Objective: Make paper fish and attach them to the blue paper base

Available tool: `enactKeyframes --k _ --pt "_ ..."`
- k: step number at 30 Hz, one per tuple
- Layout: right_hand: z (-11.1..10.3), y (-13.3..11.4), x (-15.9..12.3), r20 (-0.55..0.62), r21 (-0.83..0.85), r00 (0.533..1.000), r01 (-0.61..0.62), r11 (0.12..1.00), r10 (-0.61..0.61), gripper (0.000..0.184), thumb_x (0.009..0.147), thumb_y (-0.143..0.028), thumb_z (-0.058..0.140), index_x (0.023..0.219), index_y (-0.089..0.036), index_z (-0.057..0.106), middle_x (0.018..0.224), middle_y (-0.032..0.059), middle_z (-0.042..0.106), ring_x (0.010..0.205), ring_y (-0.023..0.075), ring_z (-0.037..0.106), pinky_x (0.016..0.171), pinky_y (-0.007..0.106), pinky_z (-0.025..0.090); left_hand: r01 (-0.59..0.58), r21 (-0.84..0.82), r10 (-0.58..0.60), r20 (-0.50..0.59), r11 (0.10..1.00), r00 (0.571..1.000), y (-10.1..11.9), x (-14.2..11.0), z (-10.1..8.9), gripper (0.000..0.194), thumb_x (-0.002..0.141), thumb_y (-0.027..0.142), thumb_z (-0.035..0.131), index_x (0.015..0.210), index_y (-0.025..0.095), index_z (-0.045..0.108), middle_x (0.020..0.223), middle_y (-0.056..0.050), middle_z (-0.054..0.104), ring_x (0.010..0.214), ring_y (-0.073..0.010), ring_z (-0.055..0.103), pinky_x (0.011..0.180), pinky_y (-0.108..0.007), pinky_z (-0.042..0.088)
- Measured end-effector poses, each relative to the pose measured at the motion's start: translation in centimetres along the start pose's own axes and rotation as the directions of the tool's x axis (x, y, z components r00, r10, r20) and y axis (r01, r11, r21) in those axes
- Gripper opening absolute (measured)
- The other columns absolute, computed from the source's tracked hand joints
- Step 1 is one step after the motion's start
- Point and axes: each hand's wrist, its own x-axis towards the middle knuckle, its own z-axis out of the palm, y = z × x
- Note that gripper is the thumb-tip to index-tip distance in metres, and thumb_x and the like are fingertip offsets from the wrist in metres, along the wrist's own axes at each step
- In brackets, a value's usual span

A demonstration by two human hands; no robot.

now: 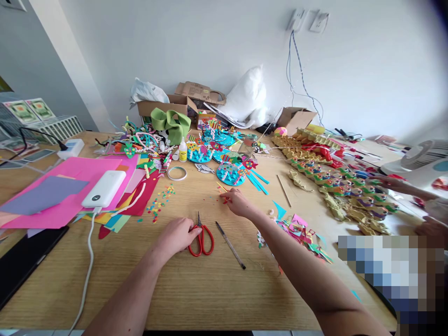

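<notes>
My left hand [180, 235] lies low on the table, fingers curled and thumb over the upper handle of red-handled scissors [207, 241]. The scissors lie flat, blades pointing away from me. Farther forward, my right hand [236, 202] reaches to the tabletop with its fingertips drawn together. A thin yellow-orange strip [221, 186] shows at those fingertips; whether they grip it or something smaller is unclear. Tiny red paper bits lie just left of them. Between my arms rests a pen [230, 244]. Just beyond the right hand stands a blue round craft piece [229, 176] with paper fish.
Paper dots [156, 205], a tape roll [177, 173] and a glue bottle [182, 151] lie left of centre. Coloured sheets [63, 186] carry a cabled power bank [104, 189]. Paper scraps [297, 231] lie under my right forearm. At right, a co-worker's hand [390, 183] touches egg-carton crafts [350, 186].
</notes>
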Motion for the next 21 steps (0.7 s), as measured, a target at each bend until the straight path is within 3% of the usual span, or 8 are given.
enactKeyframes --k 12,21 --pt "0.1 -2.3 -1.1 0.097 -0.079 0.987 0.134 0.988 -0.126 0.049 0.078 -0.003 0.043 0.115 -0.020 0.069 0.097 0.0117 0.059 0.102 0.0218 0.050 0.095 0.033 0.032 -0.008 -0.020 0.008 0.003 1.000 1.000 0.1 0.0 -0.1 0.034 0.090 0.042 0.044 0.075 0.019 0.065 0.050 -0.001 0.060 0.045 -0.0155 0.058 0.055 -0.025 0.037" --pt "0.2 -3.2 0.6 0.061 -0.147 0.994 0.093 0.985 -0.085 0.057 0.077 -0.003 0.041 0.126 -0.024 0.062 0.105 0.0127 0.056 0.105 0.0246 0.049 0.086 0.034 0.037 0.027 -0.030 -0.026 0.017 0.999 1.000 0.4 -0.3 -0.4 0.034 0.090 0.042 0.045 0.079 0.019 0.067 0.054 -0.003 0.063 0.055 -0.0174 0.064 0.060 -0.025 0.041"
